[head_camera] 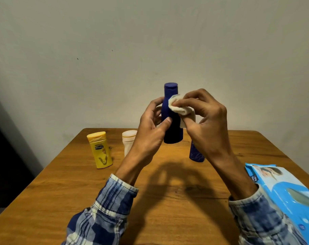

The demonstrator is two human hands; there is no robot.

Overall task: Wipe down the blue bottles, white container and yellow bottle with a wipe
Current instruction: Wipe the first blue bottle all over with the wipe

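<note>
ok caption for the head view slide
Left hand grips a dark blue bottle while the right hand presses a white wipe against its neck.

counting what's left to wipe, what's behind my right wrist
A second blue bottle stands on the table behind the right hand. Only its lower body shows; the wrist covers its top.

I am logging my left hand (150, 133) covering the white container's (128, 138) right side. My right hand (208, 124) is hiding the second blue bottle's (196, 155) top. The wipe (176, 106) is masking the held blue bottle's (173, 135) neck. The frame edge is cutting off the wipes pack (282, 191).
</note>
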